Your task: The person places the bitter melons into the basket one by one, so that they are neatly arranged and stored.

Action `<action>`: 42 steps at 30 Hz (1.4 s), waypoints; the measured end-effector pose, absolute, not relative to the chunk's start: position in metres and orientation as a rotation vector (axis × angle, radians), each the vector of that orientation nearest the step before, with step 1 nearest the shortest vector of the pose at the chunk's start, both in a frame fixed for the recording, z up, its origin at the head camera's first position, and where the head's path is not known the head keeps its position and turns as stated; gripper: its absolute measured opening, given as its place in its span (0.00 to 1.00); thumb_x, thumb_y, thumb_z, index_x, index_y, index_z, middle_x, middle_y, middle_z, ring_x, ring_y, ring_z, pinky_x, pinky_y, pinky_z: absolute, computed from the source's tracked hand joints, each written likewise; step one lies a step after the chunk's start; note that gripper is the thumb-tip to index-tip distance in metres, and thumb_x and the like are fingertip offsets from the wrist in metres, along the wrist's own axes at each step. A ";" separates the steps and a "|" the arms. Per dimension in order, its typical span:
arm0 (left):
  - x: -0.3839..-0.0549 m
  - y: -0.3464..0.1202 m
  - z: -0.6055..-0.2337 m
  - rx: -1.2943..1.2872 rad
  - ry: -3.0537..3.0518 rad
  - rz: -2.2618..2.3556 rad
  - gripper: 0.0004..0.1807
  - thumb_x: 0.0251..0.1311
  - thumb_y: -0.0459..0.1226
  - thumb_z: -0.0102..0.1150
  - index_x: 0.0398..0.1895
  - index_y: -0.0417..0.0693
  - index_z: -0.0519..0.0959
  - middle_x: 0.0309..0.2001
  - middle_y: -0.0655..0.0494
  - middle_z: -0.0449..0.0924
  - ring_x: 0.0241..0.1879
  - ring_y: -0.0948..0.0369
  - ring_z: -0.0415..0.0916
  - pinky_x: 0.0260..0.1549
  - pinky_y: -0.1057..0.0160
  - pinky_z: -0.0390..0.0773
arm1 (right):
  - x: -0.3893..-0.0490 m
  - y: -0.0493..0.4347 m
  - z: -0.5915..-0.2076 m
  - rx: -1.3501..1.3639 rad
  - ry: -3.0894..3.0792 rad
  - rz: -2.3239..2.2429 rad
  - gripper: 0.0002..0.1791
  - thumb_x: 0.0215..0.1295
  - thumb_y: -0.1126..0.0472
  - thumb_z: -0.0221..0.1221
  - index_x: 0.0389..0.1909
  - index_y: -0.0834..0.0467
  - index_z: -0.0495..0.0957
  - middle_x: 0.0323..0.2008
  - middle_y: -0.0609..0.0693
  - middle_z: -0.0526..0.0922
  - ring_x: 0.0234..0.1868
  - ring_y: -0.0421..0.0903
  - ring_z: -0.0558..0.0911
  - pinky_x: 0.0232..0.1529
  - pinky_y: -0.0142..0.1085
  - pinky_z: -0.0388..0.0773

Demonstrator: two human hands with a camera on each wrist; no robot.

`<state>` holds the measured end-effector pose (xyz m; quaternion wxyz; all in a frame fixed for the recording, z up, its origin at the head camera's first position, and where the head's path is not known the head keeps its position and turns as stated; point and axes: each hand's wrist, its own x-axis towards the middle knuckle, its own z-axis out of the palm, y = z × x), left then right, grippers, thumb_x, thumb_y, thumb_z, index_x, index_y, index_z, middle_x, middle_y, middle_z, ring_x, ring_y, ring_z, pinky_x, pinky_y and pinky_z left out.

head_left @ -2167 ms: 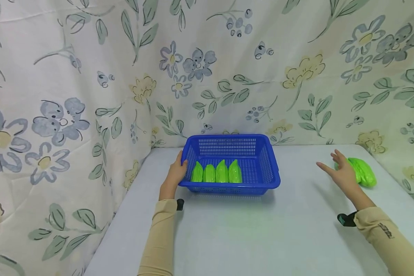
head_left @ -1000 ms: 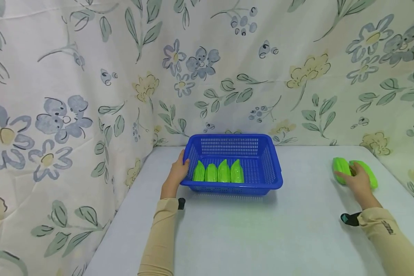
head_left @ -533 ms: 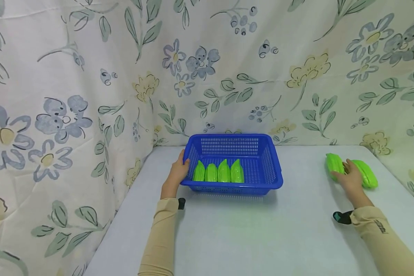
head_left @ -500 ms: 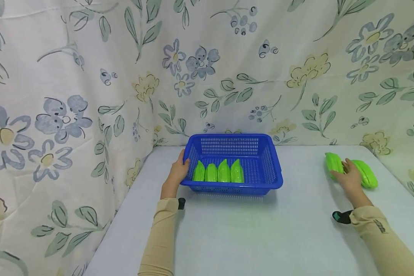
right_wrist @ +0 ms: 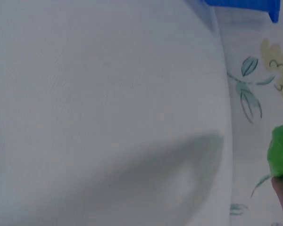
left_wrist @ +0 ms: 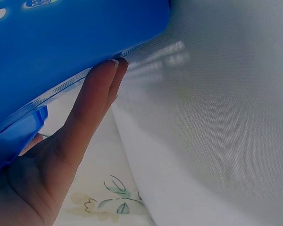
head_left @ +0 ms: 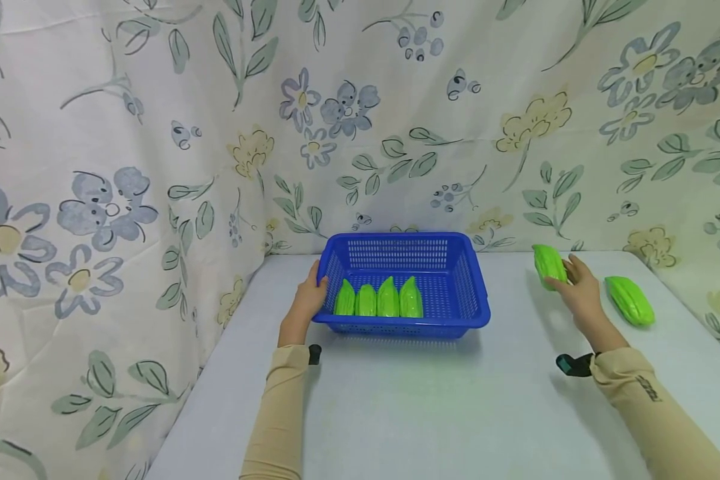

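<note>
A bright green, ridged, pointed fruit (head_left: 549, 267) is in my right hand (head_left: 582, 293), gripped between thumb and fingers and raised above the table. In the right wrist view only part of this green fruit (right_wrist: 280, 153) and a fingertip show at the right edge. My left hand (head_left: 305, 299) holds the blue plastic basket (head_left: 396, 323) by its left side. The left wrist view shows the left hand's fingers (left_wrist: 96, 96) lying along the underside of the basket wall. Several similar green fruits (head_left: 388, 300) stand in a row inside the basket, along its front left.
One more green fruit (head_left: 630, 301) lies on the white table (head_left: 432, 407), right of my right hand. A floral curtain (head_left: 384, 180) hangs behind the table and along the left side. White table surface lies between the basket and the right hand.
My right hand has reached the two fruits at the right, taken hold of the left one, and carried it up and leftward. The left hand stays on the basket.
</note>
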<state>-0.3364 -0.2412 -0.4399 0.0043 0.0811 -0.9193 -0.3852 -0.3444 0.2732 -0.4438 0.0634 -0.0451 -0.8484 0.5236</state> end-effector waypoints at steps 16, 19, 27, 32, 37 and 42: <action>-0.336 -0.242 -0.441 0.268 -2.885 -1.197 0.33 0.76 0.47 0.35 0.79 0.55 0.42 0.73 0.36 0.58 0.68 0.37 0.65 0.63 0.37 0.67 | -0.339 0.199 -0.403 0.127 -2.510 1.681 0.44 0.73 0.59 0.53 0.78 0.57 0.36 0.77 0.61 0.47 0.77 0.63 0.50 0.72 0.58 0.54; -0.336 -0.242 -0.441 0.275 -2.893 -1.191 0.33 0.76 0.47 0.35 0.79 0.55 0.42 0.74 0.37 0.57 0.69 0.37 0.63 0.64 0.37 0.66 | -0.337 0.187 -0.396 0.194 -2.489 1.710 0.44 0.72 0.61 0.54 0.78 0.57 0.37 0.77 0.61 0.48 0.77 0.62 0.51 0.72 0.56 0.54; -0.338 -0.242 -0.441 0.275 -2.893 -1.184 0.32 0.76 0.46 0.34 0.79 0.54 0.42 0.74 0.37 0.56 0.70 0.37 0.61 0.65 0.37 0.64 | -0.335 0.159 -0.387 0.305 -2.484 1.756 0.43 0.71 0.64 0.54 0.78 0.57 0.38 0.77 0.60 0.49 0.77 0.61 0.52 0.72 0.55 0.56; -0.337 -0.241 -0.440 0.278 -2.891 -1.180 0.32 0.76 0.46 0.34 0.79 0.55 0.41 0.74 0.37 0.57 0.70 0.38 0.62 0.66 0.38 0.64 | -0.334 0.145 -0.385 0.338 -2.494 1.778 0.44 0.71 0.65 0.54 0.78 0.56 0.38 0.77 0.60 0.49 0.77 0.61 0.52 0.73 0.55 0.55; -0.338 -0.242 -0.440 0.282 -2.904 -1.182 0.33 0.76 0.47 0.34 0.79 0.55 0.40 0.74 0.37 0.56 0.70 0.38 0.61 0.66 0.37 0.63 | -0.336 0.135 -0.386 0.348 -2.512 1.752 0.43 0.71 0.64 0.55 0.78 0.57 0.39 0.77 0.60 0.51 0.77 0.61 0.54 0.73 0.54 0.56; -0.338 -0.241 -0.439 0.278 -2.916 -1.155 0.33 0.76 0.46 0.35 0.79 0.55 0.41 0.74 0.36 0.57 0.70 0.37 0.61 0.65 0.37 0.64 | -0.338 0.126 -0.387 0.370 -2.522 1.741 0.43 0.70 0.65 0.55 0.78 0.58 0.41 0.76 0.61 0.53 0.76 0.61 0.55 0.73 0.53 0.57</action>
